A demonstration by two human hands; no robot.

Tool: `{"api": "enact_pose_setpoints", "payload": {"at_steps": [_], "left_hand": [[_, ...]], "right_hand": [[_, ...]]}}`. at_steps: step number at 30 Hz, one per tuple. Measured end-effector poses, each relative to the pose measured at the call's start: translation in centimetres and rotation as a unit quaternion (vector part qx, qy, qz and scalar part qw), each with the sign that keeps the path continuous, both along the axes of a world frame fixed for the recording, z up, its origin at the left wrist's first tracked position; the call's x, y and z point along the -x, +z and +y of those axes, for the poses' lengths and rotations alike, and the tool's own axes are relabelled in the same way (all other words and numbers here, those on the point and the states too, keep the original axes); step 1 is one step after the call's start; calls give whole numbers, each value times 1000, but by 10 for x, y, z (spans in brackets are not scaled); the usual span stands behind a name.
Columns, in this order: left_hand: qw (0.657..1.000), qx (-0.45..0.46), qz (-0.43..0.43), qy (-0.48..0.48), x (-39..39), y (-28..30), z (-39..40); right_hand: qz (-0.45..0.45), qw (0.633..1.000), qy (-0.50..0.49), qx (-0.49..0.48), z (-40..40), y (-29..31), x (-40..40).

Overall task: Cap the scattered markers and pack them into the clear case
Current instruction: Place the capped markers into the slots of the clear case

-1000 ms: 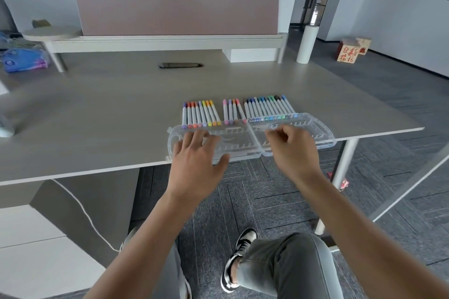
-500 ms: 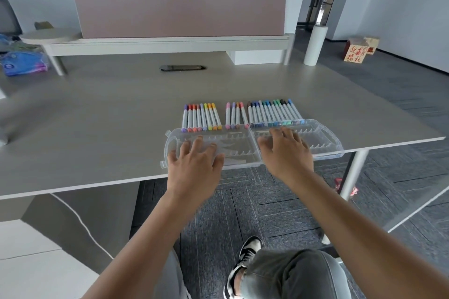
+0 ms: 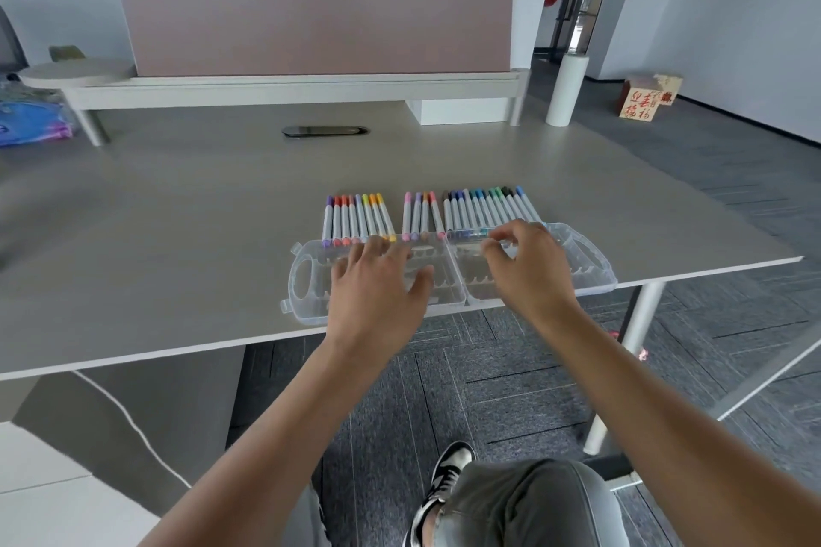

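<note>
Clear plastic, the case (image 3: 448,275) lies opened flat at the near edge of the table (image 3: 177,244), both ribbed halves bare, while the markers (image 3: 426,215) sit capped in three tight rows just behind it, touching its far rim. The left hand (image 3: 377,284) rests on the left half, its grip spread and flat; the right hand (image 3: 528,266) hovers over the right half with fingers curled toward the nearest marker ends, though whether that grip pinches one I cannot tell. The risk, as I judge it, is the case: it lies close to the near table edge, so a downward push could tip it off. Round markers may roll if nudged. Behind the rows the table is open up to the dark cable slot (image 3: 325,131).
</note>
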State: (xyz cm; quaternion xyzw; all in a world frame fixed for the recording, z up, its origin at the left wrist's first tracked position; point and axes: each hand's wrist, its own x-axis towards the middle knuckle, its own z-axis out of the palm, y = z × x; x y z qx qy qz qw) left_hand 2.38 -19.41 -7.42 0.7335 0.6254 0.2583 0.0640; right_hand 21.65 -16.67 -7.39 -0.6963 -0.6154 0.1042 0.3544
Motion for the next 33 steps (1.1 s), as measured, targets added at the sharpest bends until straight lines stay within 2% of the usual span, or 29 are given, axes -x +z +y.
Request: {"api": "enact_pose_setpoints", "payload": {"at_steps": [4,11,16,21,33], "left_hand": [[996,30,-87,-20,-11,15,25],[990,63,-119,-36,-45,34,98],[987,83,-129,-35,-58,32,132],[985,87,-149,-25,-50,33,146],[987,98,-124,-10,-41,20,180]], "right_hand": [[12,1000,-22,0,18,10,-11],[-57,994,-77,53,76,17,-54],[-102,984,-113,91,127,21,-75],[-128,980,-85,126,163,25,-79],[-211,954,-80,199,193,32,-68]]}}
